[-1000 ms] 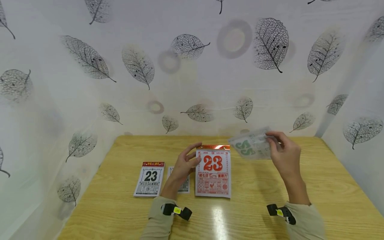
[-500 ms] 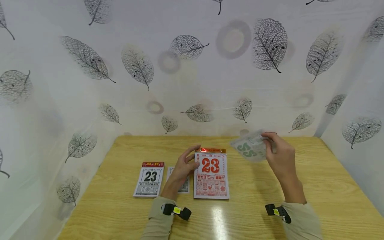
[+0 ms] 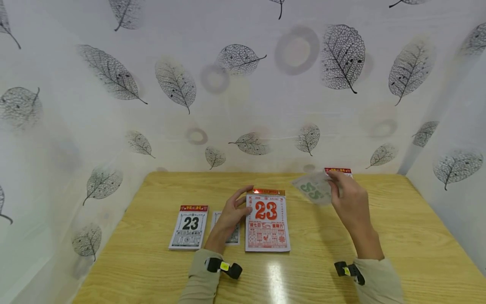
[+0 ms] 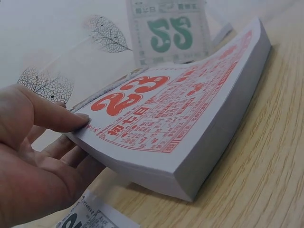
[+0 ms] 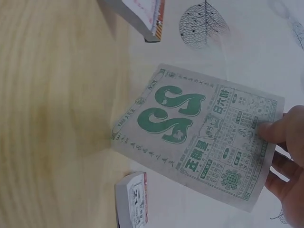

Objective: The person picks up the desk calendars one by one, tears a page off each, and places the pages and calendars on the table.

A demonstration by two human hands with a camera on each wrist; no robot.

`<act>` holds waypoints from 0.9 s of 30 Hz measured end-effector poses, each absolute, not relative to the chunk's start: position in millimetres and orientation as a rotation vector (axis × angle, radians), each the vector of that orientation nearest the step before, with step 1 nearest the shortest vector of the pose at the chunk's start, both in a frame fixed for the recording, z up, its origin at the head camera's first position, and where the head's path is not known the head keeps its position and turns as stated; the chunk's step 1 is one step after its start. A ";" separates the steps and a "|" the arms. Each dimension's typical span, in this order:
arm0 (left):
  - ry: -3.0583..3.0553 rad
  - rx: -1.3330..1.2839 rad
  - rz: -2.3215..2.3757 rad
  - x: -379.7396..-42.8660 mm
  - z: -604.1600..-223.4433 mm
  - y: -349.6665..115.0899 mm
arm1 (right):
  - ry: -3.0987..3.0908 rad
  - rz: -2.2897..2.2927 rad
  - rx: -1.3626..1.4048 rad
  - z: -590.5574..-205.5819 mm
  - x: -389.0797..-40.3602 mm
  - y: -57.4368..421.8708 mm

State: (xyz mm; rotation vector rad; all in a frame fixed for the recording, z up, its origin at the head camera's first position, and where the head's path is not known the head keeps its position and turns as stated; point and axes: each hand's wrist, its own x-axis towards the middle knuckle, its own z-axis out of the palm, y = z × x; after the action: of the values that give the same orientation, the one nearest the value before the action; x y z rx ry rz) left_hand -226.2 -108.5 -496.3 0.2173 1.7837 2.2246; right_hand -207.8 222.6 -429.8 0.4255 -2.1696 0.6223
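My left hand [image 3: 229, 215] holds a thick tear-off calendar [image 3: 267, 230] by its left edge, thumb on top and fingers underneath. The calendar shows a large red 23 under a shiny red-and-gold top strip. In the left wrist view, its near left corner is lifted off the table. To the right, my right hand [image 3: 351, 204] pinches a loose calendar page [image 5: 190, 137] by one edge, holding it in the air. That thin page bears a green 22, upside down in the right wrist view, and is apart from the calendar.
A smaller calendar [image 3: 188, 228] with a black 23 lies at left on the wooden table [image 3: 152, 274]. Beside it a loose page [image 3: 232, 237] is partly hidden by my left arm. Another red-topped calendar [image 3: 343, 170] sits behind my right hand. A leaf-patterned wall covering [image 3: 243, 101] stands behind.
My right hand has moved left with the page, uncovering the red-topped calendar behind it. The calendar in my left hand has shifted slightly left and toward me.
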 end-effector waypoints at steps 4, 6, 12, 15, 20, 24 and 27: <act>1.776 0.230 2.226 -226.7 -497.3 -109.5 | -2.232 0.554 0.481 -437.0 -203.9 220.9; 1.776 0.227 2.223 -226.8 -497.5 -110.1 | -2.263 0.539 0.514 -441.2 -201.2 219.4; 1.756 0.194 2.228 -227.4 -498.5 -110.9 | -2.328 0.561 0.625 -451.4 -189.4 213.7; 1.764 0.195 2.222 -227.6 -499.4 -110.5 | -2.360 0.564 0.670 -454.2 -182.7 211.0; 1.779 0.202 2.200 -227.7 -500.4 -110.0 | -2.483 0.543 0.696 -456.3 -169.8 206.1; 1.787 0.193 2.175 -227.4 -500.6 -109.3 | -2.633 0.613 0.635 -459.0 -159.7 201.8; 1.823 0.201 2.153 -226.7 -500.1 -108.8 | -2.719 0.685 0.575 -462.0 -155.4 199.0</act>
State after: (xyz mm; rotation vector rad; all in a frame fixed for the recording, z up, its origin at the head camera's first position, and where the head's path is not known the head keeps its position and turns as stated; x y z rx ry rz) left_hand -226.7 -108.8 -500.1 0.2008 1.8231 2.1528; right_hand -155.4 199.0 -462.0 0.5750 -2.7191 0.6854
